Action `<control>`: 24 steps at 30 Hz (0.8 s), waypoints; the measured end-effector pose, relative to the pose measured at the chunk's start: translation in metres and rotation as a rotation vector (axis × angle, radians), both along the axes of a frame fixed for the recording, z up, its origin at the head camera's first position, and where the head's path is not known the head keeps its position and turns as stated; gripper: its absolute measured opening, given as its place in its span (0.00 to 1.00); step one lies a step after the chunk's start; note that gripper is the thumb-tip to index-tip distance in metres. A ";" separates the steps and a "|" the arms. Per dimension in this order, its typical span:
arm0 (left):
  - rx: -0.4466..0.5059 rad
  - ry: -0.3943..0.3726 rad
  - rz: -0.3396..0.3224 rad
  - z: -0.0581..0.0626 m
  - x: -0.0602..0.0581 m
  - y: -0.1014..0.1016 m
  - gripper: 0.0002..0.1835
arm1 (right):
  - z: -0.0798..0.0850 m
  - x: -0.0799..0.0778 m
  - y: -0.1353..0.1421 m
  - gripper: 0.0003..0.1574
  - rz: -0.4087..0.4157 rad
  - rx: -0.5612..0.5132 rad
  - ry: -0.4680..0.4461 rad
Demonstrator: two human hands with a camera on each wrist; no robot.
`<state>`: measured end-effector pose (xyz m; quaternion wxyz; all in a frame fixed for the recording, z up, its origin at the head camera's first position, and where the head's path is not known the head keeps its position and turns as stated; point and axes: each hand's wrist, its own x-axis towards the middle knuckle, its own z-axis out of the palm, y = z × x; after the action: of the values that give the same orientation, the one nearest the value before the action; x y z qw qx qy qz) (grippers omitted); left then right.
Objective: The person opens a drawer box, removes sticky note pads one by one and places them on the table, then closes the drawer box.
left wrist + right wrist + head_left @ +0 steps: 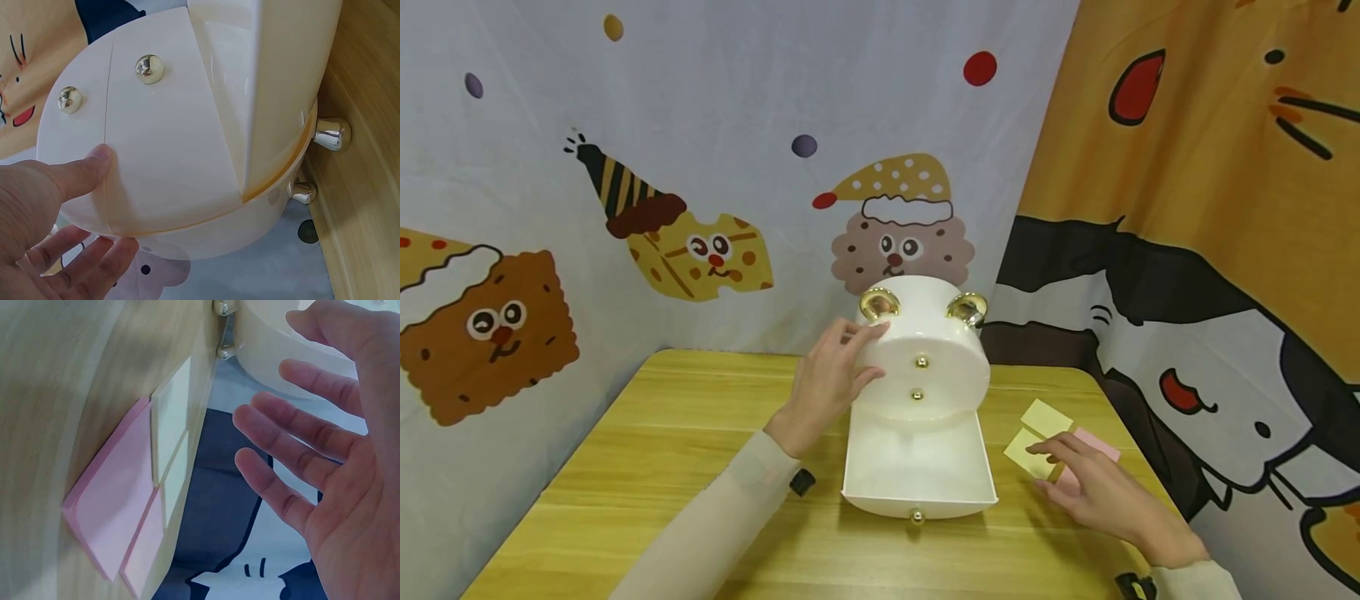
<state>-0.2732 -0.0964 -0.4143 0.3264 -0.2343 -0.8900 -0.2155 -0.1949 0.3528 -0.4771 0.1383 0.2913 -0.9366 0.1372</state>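
Observation:
A white drawer box [891, 358] with gold ear-shaped parts and round gold knobs stands at mid-table. Its bottom drawer [916, 467] is pulled out toward me, and no contents show inside. My left hand [826, 379] holds the box's left edge. In the left wrist view, the thumb [94, 164] lies on the front face while the other fingers reach around the side. To the right of the box lie yellow sticky note pads [1045, 417] and pink sticky note pads [119, 494]. Over them hovers my right hand [1101, 487], fingers spread and holding nothing.
The wood-grain table [655, 467] reaches back to a white curtain [715, 100] printed with cartoon food. On the right hangs an orange curtain [1225, 183] with cartoon animals. The extended drawer sits between my two arms.

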 end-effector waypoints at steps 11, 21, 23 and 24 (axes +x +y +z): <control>-0.007 -0.022 0.004 0.000 -0.001 0.000 0.39 | 0.013 0.008 -0.017 0.29 0.022 0.013 -0.003; -0.002 -0.003 0.001 0.000 0.000 0.000 0.40 | 0.020 0.013 -0.036 0.30 0.130 -0.020 0.024; 0.001 -0.001 0.000 -0.001 0.000 0.000 0.39 | 0.021 0.014 -0.040 0.30 0.143 -0.024 0.023; 0.002 -0.001 -0.001 -0.001 0.000 0.000 0.39 | 0.022 0.015 -0.043 0.29 0.149 -0.026 0.028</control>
<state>-0.2736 -0.0959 -0.4151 0.3259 -0.2342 -0.8900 -0.2164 -0.1802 0.3102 -0.4554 0.1443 0.3602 -0.9085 0.1550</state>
